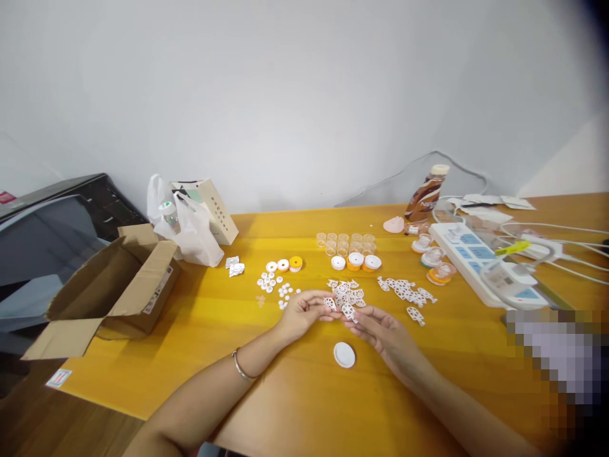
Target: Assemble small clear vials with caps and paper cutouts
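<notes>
Between the fingertips of my left hand [304,312] is a small white openwork plastic piece [330,304]. Close beside it, my right hand [380,330] pinches a second white openwork piece [349,311]. Just behind the fingers lies a pile of similar white pieces [346,291]. More of these openwork parts [404,289] are spread to the right, with a single one [415,316] apart from them. A round white disc [344,355] rests on the table in front of my hands.
Clear cups [356,244], white and orange discs [364,261] and small white caps [269,281] stand behind and left. An open cardboard box [128,298] and a plastic bag [195,235] occupy the left. At right are a power strip [480,257], cables and a brown bottle [425,195].
</notes>
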Demonstrator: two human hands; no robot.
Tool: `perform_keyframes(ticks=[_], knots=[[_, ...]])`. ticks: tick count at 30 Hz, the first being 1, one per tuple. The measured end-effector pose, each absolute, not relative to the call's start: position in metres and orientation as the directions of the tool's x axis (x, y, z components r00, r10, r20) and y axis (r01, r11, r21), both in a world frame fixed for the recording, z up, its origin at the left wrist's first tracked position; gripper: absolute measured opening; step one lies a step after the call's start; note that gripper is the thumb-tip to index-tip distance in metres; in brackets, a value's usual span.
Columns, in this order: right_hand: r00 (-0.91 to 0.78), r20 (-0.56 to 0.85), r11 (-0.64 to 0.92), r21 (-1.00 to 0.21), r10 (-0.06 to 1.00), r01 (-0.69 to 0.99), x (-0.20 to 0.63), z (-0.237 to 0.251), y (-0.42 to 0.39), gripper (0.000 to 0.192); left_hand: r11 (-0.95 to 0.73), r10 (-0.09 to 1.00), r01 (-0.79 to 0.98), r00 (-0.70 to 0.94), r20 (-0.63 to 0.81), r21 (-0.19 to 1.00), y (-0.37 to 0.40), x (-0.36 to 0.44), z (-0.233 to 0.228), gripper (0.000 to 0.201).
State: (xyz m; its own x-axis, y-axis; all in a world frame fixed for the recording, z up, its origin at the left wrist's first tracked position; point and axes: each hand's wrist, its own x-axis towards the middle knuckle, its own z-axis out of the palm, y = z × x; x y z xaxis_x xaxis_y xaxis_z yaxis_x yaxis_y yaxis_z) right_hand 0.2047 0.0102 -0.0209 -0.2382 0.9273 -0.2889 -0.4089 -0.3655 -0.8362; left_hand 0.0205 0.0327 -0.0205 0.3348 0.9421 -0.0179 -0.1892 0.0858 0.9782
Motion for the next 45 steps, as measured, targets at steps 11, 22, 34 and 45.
perform_keyframes(ticks=[11, 22, 34, 45], knots=[[-0.245, -0.263, -0.337, -0.875, 0.933, -0.347, 0.201, -0.016, 0.004, 0.024, -0.306, 0.911, -0.087, 0.261, 0.318, 0.948, 0.032, 0.018, -0.024, 0.023], [-0.346, -0.287, -0.404, -0.849, 0.893, -0.341, 0.199, -0.018, 0.0, 0.022, -0.484, 0.808, 0.068, 0.417, 0.416, 0.872, 0.029, 0.019, -0.015, 0.025], [-0.285, -0.311, -0.404, -0.836, 0.906, -0.371, 0.194, -0.019, -0.004, 0.021, -0.375, 0.863, 0.14, 0.414, 0.29, 0.916, 0.028, 0.02, -0.012, 0.027], [-0.2, -0.251, -0.314, -0.855, 0.947, -0.414, 0.188, -0.017, -0.007, 0.02, -0.027, 0.972, -0.096, 0.228, 0.048, 0.995, 0.022, 0.033, -0.019, 0.023]])
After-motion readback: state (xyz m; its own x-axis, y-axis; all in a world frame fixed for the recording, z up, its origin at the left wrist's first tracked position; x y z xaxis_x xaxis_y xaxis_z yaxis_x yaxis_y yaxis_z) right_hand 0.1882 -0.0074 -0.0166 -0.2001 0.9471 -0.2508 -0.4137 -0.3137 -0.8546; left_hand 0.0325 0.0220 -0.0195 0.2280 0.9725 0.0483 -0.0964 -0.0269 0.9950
